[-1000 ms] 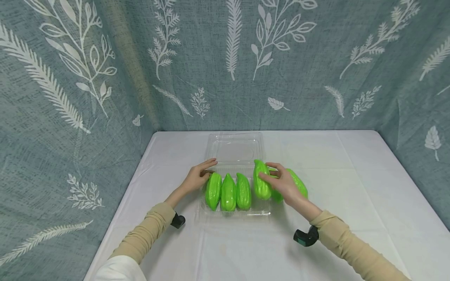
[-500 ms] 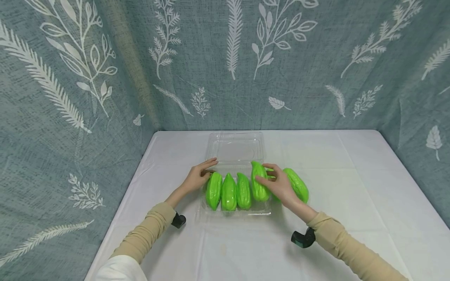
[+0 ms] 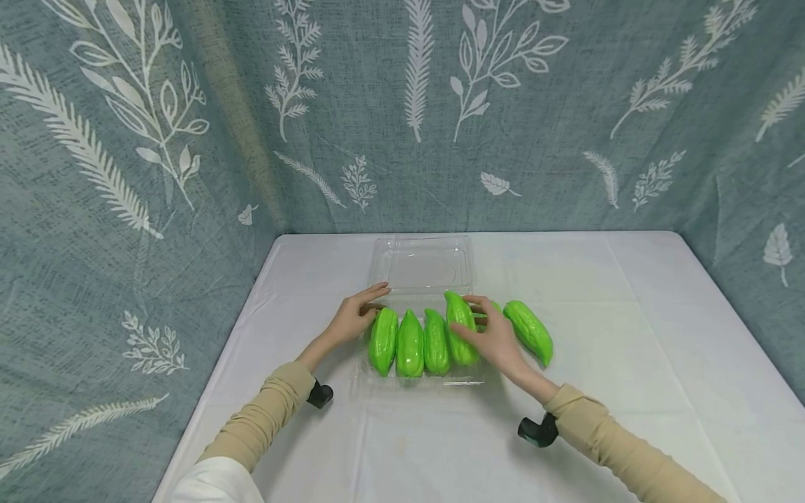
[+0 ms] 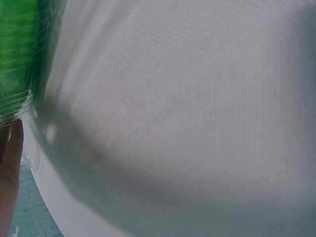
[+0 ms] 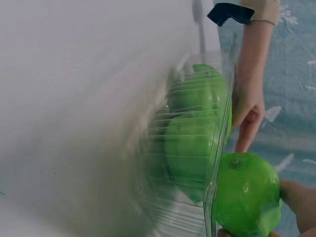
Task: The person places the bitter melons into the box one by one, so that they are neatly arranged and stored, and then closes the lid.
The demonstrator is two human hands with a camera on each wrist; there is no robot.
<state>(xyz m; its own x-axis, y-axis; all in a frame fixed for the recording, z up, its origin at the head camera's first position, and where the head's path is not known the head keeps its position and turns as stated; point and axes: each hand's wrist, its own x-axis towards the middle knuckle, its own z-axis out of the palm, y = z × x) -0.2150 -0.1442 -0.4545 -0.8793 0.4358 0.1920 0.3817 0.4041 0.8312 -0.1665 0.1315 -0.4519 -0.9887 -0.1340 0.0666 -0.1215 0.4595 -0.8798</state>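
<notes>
A clear plastic box stands on the table with three glossy green, ridged vegetables in a row, such as the middle one. At its left rim is my left hand, gripping the edge beside the leftmost vegetable; one fingertip shows against the wall in the left wrist view. My right hand holds a fourth green vegetable over the right end of the box, pointed tip away from me. In the right wrist view this held vegetable overlaps the rim, fingers on its sides.
The open clear lid lies flat behind the box. To the right rests a loose green vegetable; part of another shows behind the right hand. A white cloth covers the table, with patterned curtains around it.
My right hand has moved left and slightly toward me with the green vegetable, bringing it beside the row in the box. The left hand stays at the box's left rim.
</notes>
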